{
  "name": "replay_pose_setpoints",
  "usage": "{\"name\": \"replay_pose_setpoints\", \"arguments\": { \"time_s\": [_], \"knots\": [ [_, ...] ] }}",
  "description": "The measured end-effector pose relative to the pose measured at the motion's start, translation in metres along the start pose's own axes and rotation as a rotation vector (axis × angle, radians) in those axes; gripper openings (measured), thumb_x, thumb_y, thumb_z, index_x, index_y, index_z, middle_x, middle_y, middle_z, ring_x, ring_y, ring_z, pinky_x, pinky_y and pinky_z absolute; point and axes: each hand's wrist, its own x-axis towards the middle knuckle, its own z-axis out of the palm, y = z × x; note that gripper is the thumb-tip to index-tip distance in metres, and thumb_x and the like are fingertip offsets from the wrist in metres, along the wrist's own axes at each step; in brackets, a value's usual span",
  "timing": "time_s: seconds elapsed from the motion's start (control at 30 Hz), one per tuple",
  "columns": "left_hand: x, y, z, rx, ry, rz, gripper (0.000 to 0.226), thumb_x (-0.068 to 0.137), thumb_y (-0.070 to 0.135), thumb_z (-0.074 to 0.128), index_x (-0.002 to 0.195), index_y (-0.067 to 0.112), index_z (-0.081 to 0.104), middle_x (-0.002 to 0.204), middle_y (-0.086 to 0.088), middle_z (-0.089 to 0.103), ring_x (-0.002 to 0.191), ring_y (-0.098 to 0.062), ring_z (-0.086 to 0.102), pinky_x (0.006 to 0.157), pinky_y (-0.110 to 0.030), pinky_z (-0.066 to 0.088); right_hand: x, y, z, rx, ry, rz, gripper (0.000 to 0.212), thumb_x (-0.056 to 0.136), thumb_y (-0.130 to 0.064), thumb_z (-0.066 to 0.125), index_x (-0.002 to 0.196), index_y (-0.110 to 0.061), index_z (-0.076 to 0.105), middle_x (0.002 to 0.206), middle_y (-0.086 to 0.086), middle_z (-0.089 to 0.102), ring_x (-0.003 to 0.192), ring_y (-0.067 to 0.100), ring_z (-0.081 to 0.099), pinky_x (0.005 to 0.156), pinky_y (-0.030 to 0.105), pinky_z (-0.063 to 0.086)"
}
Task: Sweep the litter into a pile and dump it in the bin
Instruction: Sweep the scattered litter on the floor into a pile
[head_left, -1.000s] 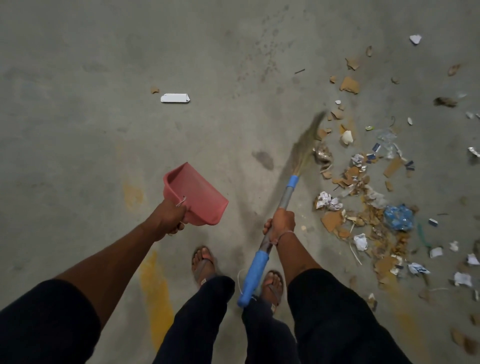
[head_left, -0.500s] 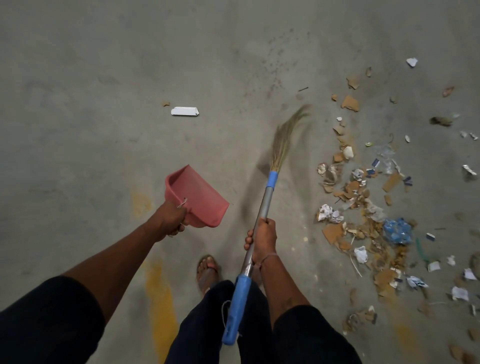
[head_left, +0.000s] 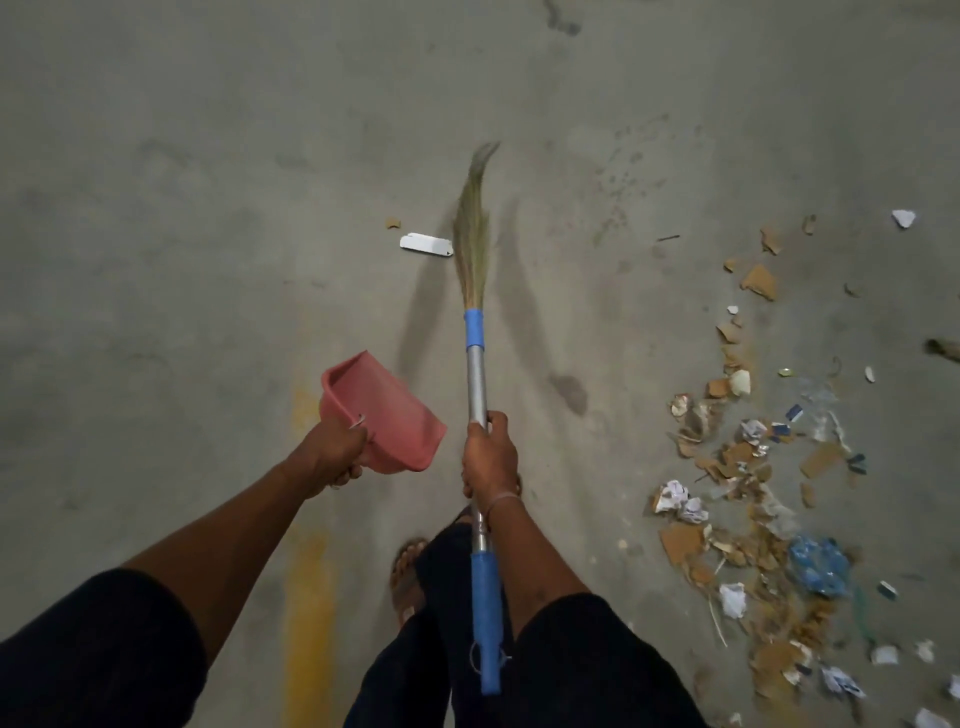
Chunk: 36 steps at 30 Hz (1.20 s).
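My right hand (head_left: 489, 453) grips the metal shaft of a grass broom (head_left: 474, 239), whose blue-collared bristles point away from me and reach just right of a white paper strip (head_left: 426, 244) on the concrete floor. My left hand (head_left: 332, 451) holds a pink dustpan (head_left: 382, 413) by its handle, lifted off the floor, left of the broom shaft. A loose pile of litter (head_left: 748, 467), made of cardboard scraps, crumpled paper and a blue plastic wad (head_left: 818, 564), lies to the right. No bin is in view.
A small brown scrap (head_left: 392, 223) lies beside the white strip. Scattered bits such as a white piece (head_left: 903, 218) lie beyond the pile. A yellow paint streak (head_left: 309, 597) marks the floor near my sandalled foot (head_left: 408, 571).
The broom has swung left, away from the litter pile, and now reaches toward the white strip. My view has shifted left, and the dustpan has stayed in my left hand.
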Motion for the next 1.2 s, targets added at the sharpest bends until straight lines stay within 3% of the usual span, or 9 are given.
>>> {"name": "replay_pose_setpoints", "arguments": {
  "time_s": [0.23,0.3,0.37,0.47,0.73,0.93,1.03,1.2],
  "knots": [
    [0.025,0.012,-0.014,-0.076,0.059,-0.033,0.035,0.104,0.033,0.046,0.095,0.001,0.057,0.077,-0.021,0.057,0.05,-0.02,0.044,0.045,-0.021,0.029,0.041,-0.05,0.027,-0.307,-0.182,-0.092,0.017,0.094,-0.031,0.043,0.109,-0.026,0.051,0.09,0.005,0.062,0.079,0.03,0.064,0.073,0.043,0.059],
    [0.034,0.016,-0.015,-0.074,0.064,-0.038,0.039,0.104,0.035,0.045,0.094,0.0,0.058,0.077,-0.022,0.058,0.053,-0.02,0.045,0.045,-0.021,0.03,0.055,-0.061,0.034,-0.314,-0.223,-0.058,0.022,0.091,-0.031,0.042,0.109,-0.024,0.052,0.094,0.008,0.063,0.078,0.031,0.065,0.068,0.041,0.059],
    [0.04,0.021,-0.014,-0.073,0.072,-0.047,0.04,0.104,0.037,0.045,0.096,0.0,0.058,0.077,-0.021,0.059,0.058,-0.021,0.047,0.046,-0.021,0.031,0.07,-0.069,0.035,-0.276,-0.233,0.007,0.025,0.087,-0.029,0.04,0.107,-0.021,0.052,0.095,0.012,0.065,0.068,0.029,0.062,0.053,0.034,0.052],
    [0.045,0.034,-0.008,-0.055,0.07,-0.042,0.037,0.104,0.037,0.045,0.098,0.003,0.055,0.078,-0.019,0.058,0.053,-0.019,0.048,0.043,-0.019,0.032,0.085,-0.074,0.024,-0.135,-0.209,0.134,0.027,0.089,-0.023,0.037,0.11,-0.015,0.053,0.092,0.015,0.065,0.058,0.024,0.055,0.043,0.025,0.044],
    [0.052,0.084,0.016,0.038,0.046,0.006,0.048,0.104,0.039,0.048,0.104,-0.007,0.061,0.078,-0.019,0.065,0.042,-0.016,0.047,0.038,-0.019,0.032,0.106,-0.053,-0.022,0.331,-0.043,0.315,0.028,0.093,-0.022,0.033,0.107,-0.007,0.052,0.069,0.013,0.053,0.047,0.021,0.047,0.043,0.027,0.043],
    [0.063,0.141,0.031,0.146,-0.037,0.074,0.044,0.102,0.037,0.053,0.094,-0.005,0.064,0.072,-0.02,0.063,0.046,-0.02,0.048,0.039,-0.02,0.033,0.105,-0.054,-0.061,0.581,0.244,0.386,0.029,0.093,-0.011,0.029,0.109,0.0,0.05,0.06,0.012,0.046,0.039,0.019,0.042,0.04,0.024,0.04],
    [0.068,0.171,0.038,0.216,-0.074,0.121,0.041,0.103,0.035,0.053,0.095,-0.003,0.063,0.073,-0.02,0.063,0.041,-0.015,0.052,0.038,-0.02,0.037,0.101,-0.063,-0.077,0.624,0.375,0.374,0.027,0.091,-0.014,0.031,0.111,-0.008,0.049,0.069,0.016,0.053,0.038,0.02,0.045,0.038,0.025,0.041],
    [0.096,0.212,0.042,0.317,-0.146,0.123,0.049,0.102,0.039,0.053,0.107,-0.009,0.061,0.082,-0.021,0.064,0.057,-0.022,0.052,0.042,-0.022,0.038,0.094,-0.076,-0.081,0.568,0.462,0.289,0.018,0.098,-0.028,0.038,0.112,-0.023,0.049,0.078,0.015,0.061,0.047,0.024,0.054,0.037,0.026,0.042]
  ]
}}
